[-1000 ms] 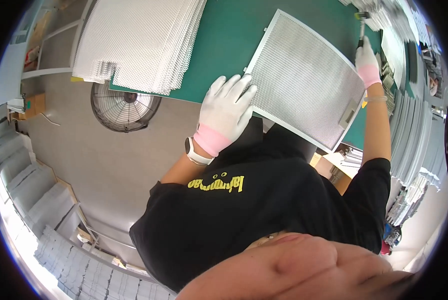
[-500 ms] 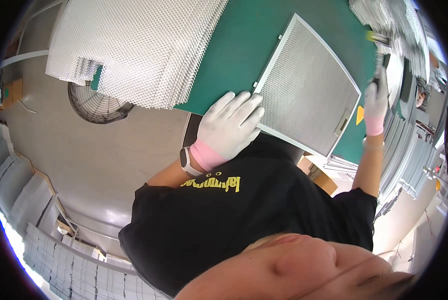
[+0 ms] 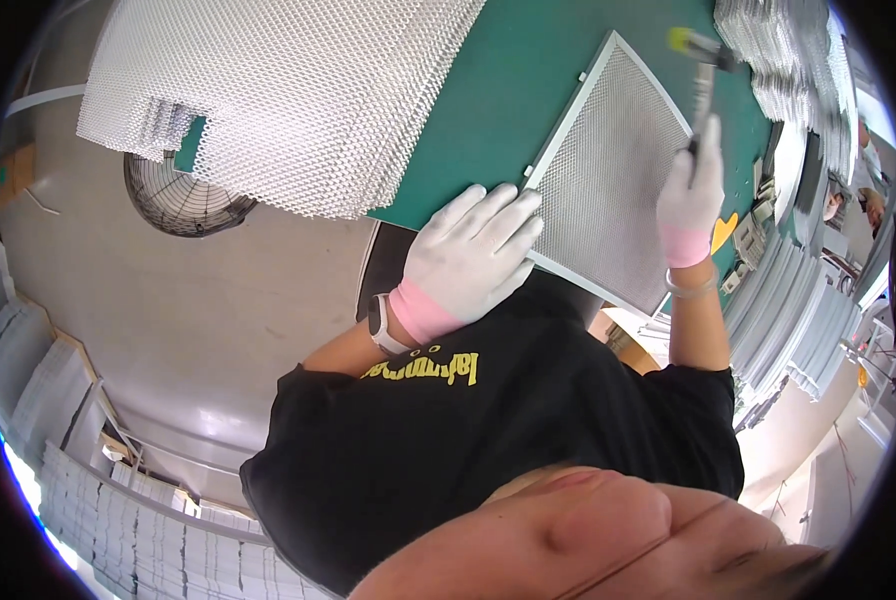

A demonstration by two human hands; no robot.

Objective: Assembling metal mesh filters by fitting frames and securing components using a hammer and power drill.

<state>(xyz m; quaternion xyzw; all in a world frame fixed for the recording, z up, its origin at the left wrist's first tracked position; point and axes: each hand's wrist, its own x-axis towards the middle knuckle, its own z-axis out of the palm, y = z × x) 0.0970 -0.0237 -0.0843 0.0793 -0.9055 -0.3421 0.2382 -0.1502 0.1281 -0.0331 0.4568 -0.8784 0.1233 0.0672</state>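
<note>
Head view: a framed mesh panel (image 3: 608, 165) lies on the green counter (image 3: 498, 85) in front of the person, its near edge by the black shirt (image 3: 508, 420). The gloved left hand (image 3: 478, 250) is flattened, fingers stretched out and slightly spread, gripping nothing; its fingertips rest at the panel's left edge, near the close corner. The gloved right hand (image 3: 692, 195), beside the panel's right edge, is curled around the handle of a hammer (image 3: 704, 88), whose yellow-and-dark head is blurred; how high it is above the counter, I cannot tell. Left of the panel lies a stack of mesh sheets (image 3: 288, 100), overhanging the counter, with a round fan (image 3: 183, 205) partly visible beyond its edge. Pale strips (image 3: 780, 315) are stacked at right.
</note>
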